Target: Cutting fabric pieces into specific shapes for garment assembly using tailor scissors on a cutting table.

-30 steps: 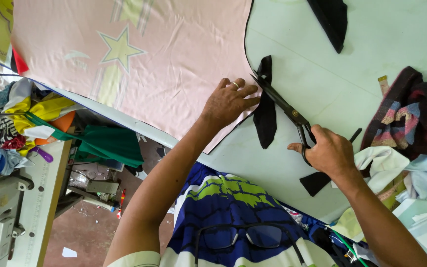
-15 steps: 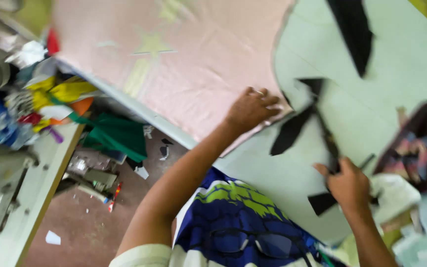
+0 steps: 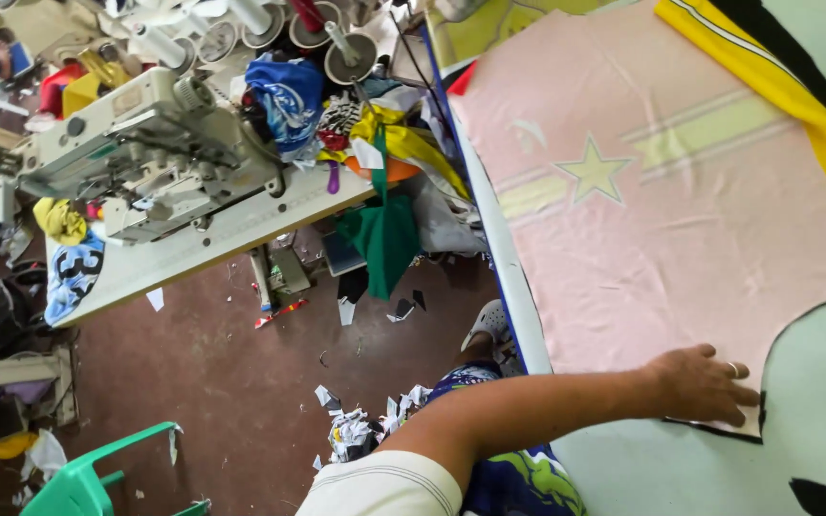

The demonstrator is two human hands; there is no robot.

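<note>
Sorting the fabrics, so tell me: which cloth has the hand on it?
The pink cloth with the pale star; the left hand presses its lower corner. The yellow cloth lies far off, untouched.

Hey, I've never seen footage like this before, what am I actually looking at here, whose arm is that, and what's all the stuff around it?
This is a view from a camera worn on a person's head, looking down at their own work. The arm reaching in from below ends in their left hand, which lies flat, palm down, on a pink cloth with a pale star printed on it. It holds nothing. The right hand is out of the picture. The cloth is spread over a pale green table, with a yellow and black fabric at the upper right. To the left, across a brown floor strewn with scraps, stands a sewing machine beside piled colourful fabric.
</note>
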